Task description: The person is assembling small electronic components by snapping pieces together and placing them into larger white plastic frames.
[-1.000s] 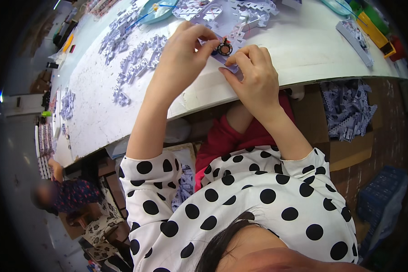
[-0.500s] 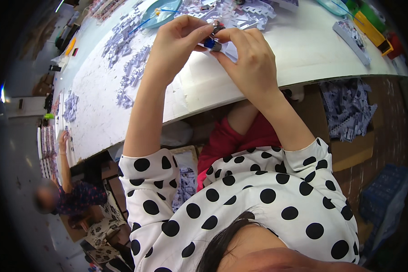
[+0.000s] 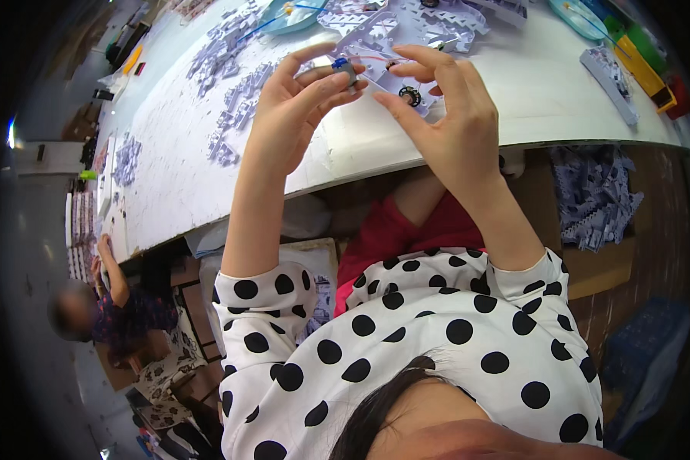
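Both hands had drawn apart since the frame half a second earlier: from afar I saw the right hand (image 3: 456, 126) come away to the right, leaving the small motor with the left hand (image 3: 295, 107). Widest in my view was the white table (image 3: 529, 115), its edge curving across the picture. Below its right side I saw a cardboard box (image 3: 606, 268) of pale lilac plastic parts, and on the tabletop to the left, scattered lilac pieces (image 3: 241, 100). A light-blue dish (image 3: 291, 24) stood beyond the hands. Between them I made out a lilac panel (image 3: 383, 77). Its left neighbour gripped the silver motor (image 3: 346, 70), blue end up, between thumb and fingers above the table. On the other side the hand was open, thumb and fingers spread; I could not tell whether its fingertips touched the thin red wire (image 3: 372, 58). Near that thumb I saw a black ring (image 3: 409, 96).
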Available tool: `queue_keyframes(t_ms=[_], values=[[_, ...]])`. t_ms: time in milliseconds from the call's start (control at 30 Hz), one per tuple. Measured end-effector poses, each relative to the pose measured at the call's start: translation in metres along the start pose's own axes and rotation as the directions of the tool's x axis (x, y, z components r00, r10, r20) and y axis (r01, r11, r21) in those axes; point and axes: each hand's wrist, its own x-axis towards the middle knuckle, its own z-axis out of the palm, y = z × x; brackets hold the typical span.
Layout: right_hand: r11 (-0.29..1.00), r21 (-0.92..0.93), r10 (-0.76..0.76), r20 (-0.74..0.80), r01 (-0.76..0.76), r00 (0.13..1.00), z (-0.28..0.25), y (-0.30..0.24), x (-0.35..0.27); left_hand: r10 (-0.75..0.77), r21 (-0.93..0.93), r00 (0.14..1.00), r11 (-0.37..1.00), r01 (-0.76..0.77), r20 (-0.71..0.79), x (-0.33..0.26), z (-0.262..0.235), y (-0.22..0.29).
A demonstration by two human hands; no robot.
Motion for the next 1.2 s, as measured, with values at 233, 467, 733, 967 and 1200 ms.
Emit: queue_keyframes(t_ms=[233,467,733,967,1200], values=[[0.947,0.098,-0.321,0.249,0.306,0.914,0.016,-0.002,0.01,-0.189,-0.199,0.982,0.962,0.189,0.016,-0.029,-0.023,-0.013],[0.966,0.165,-0.251,0.401,0.199,0.881,0.015,0.003,0.008,-0.142,-0.072,0.99,0.988,0.14,-0.026,-0.043,-0.024,-0.018],[0.964,0.155,-0.263,0.406,0.218,0.875,0.011,-0.003,0.003,-0.172,0.002,0.985,0.985,0.172,0.009,-0.048,-0.03,-0.023],[0.954,0.238,-0.272,0.416,0.185,0.868,0.007,-0.004,-0.002,-0.258,0.032,0.959,0.966,0.256,0.119,-0.054,-0.034,-0.021],[0.958,0.189,-0.273,0.383,0.214,0.882,0.005,0.007,-0.006,0.11,0.517,0.962,0.855,0.037,-0.252,-0.038,-0.059,-0.033]])
